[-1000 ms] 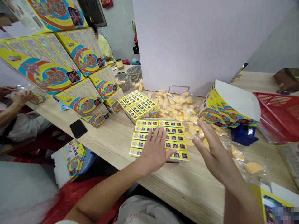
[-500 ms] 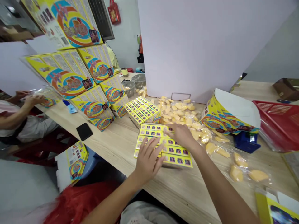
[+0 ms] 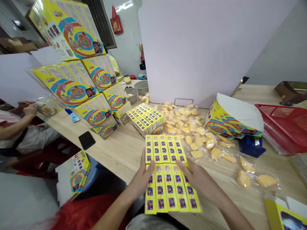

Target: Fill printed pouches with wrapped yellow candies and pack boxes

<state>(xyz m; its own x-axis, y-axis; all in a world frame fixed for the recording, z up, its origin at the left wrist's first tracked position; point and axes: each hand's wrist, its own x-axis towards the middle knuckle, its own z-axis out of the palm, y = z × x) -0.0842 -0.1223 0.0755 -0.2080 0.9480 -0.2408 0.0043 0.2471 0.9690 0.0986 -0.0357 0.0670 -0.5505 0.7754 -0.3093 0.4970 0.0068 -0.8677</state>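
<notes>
"Pale tabletop (image 3: pixel 120 143) beyond our grip: what's held?"

"Our left hand (image 3: pixel 140 180) and right hand (image 3: pixel 200 179) pinch the yellow pack (image 3: pixel 168 187) between them. Stacked cartons (image 3: pixel 72 92), beyond our grip to the left, bear logos we can't read."

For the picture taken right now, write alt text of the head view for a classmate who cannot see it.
Two hands grip a block of small yellow boxes over a wooden table, near wrapped yellow pieces and stacked cartons.

Bare hands (image 3: pixel 139 181), bare forearms (image 3: pixel 114 207); light grey garment (image 3: pixel 150 223) at waist.
</notes>
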